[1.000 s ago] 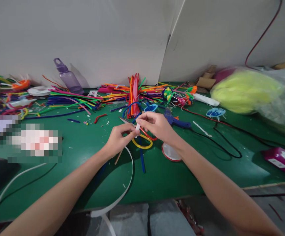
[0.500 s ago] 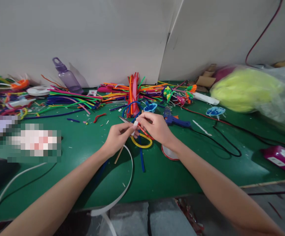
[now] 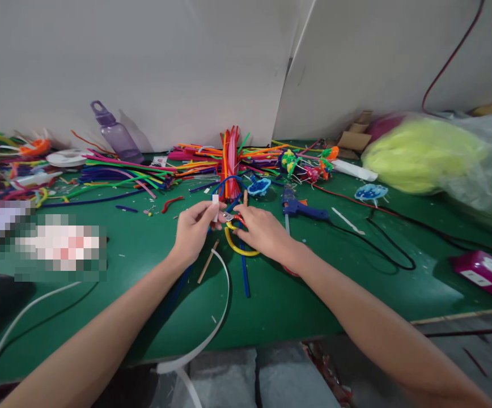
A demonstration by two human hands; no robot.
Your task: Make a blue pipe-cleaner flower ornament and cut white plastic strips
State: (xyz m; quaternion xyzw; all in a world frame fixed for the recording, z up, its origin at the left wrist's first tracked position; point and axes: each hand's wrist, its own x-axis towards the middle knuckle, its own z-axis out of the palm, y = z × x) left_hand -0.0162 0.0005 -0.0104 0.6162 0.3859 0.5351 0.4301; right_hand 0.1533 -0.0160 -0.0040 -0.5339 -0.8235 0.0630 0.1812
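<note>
Near the middle of the green table, my left hand (image 3: 194,229) pinches a small white strip (image 3: 215,207) that stands upright between thumb and fingers. To its right, my right hand (image 3: 263,229) is closed on scissors (image 3: 228,216) with red and yellow handles; their blades are partly hidden by my left fingers. A yellow loop (image 3: 242,250) shows under my right hand. Below my left hand lie a thin wooden stick (image 3: 208,262) and a long white band (image 3: 228,289) that curves over the table edge. A blue stem (image 3: 245,277) lies between my forearms.
Behind my hands are bundled coloured stems (image 3: 231,158) and a blue flower-like piece (image 3: 259,186). A blue glue gun (image 3: 305,210) with its cord lies to the right. Further out are a purple bottle (image 3: 121,136), a yellow bag (image 3: 424,153) and a magenta box (image 3: 486,275).
My left hand has shifted slightly left with the white strip. My right hand has moved off the strip and down onto the scissors, whose blades now show less.
</note>
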